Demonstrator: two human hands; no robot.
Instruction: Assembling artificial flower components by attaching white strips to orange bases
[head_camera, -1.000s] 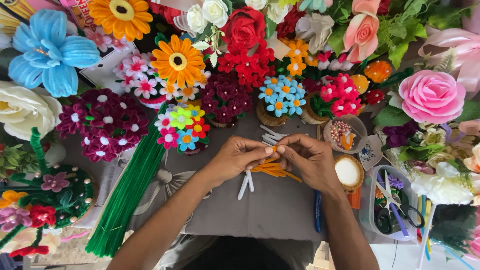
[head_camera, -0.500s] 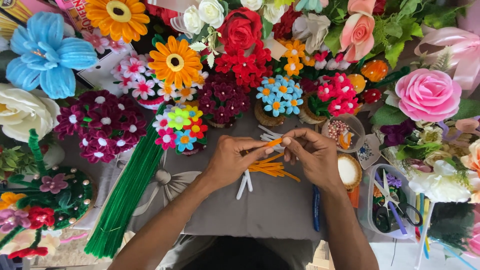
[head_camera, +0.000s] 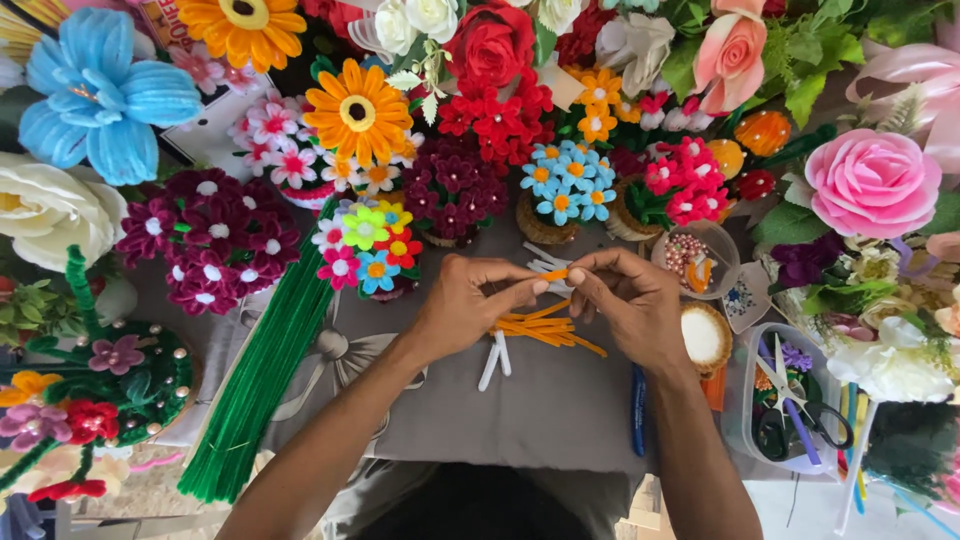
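Observation:
My left hand (head_camera: 465, 303) and my right hand (head_camera: 632, 303) meet over a grey cloth (head_camera: 540, 405), pinching a short orange pipe cleaner piece (head_camera: 556, 274) between their fingertips. Under the hands lies a small bundle of orange pipe cleaners (head_camera: 545, 329). Two white pipe cleaner pieces (head_camera: 494, 360) lie just below my left hand, and more white pieces (head_camera: 543, 262) show behind the fingers.
A long bundle of green pipe cleaners (head_camera: 262, 370) lies at the left. Pipe cleaner flowers ring the cloth, including an orange daisy (head_camera: 358, 112) and a pink rose (head_camera: 871, 181). At the right are a bead cup (head_camera: 695, 259), a blue pen (head_camera: 638, 410) and a container with scissors (head_camera: 792, 410).
Both hands stay together at the same spot, working the orange piece between the fingertips. The view has shifted slightly downward.

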